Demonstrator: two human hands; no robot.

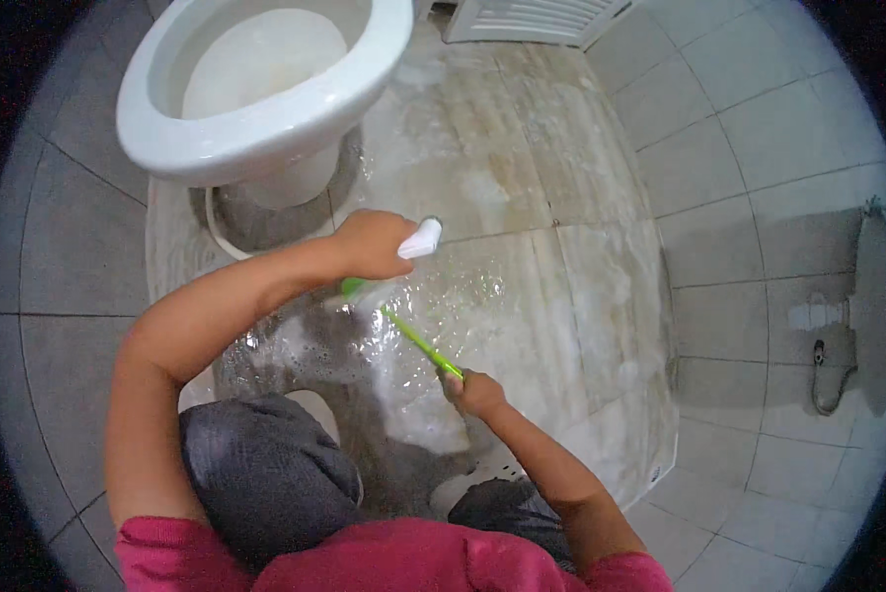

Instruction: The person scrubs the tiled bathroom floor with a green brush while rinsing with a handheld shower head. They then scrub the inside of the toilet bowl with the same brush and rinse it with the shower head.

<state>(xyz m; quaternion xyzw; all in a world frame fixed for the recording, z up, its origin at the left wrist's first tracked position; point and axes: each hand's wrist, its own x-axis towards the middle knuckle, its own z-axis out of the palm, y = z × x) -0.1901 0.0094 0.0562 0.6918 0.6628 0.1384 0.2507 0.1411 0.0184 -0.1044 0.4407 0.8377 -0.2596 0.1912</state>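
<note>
My left hand (pixel 369 244) is closed round a white spray nozzle (pixel 422 239), which looks like a bidet sprayer; its head points right, above the wet floor. My right hand (pixel 480 394) grips the near end of a thin bright green handle (pixel 418 342), likely a scrubbing brush's. The handle slants up and left to a blurred spot of splashing water and suds. A green piece (pixel 354 286) shows just below my left hand, and I cannot tell whether it joins the handle. Splashes hide the handle's far end.
A white toilet (pixel 255 138) stands at the upper left, with a white hose (pixel 216 222) beside its base. Soapy water covers the stone-patterned floor (pixel 522 326). Grey tiled walls rise on both sides. A louvred white door (pixel 527 20) is at the top.
</note>
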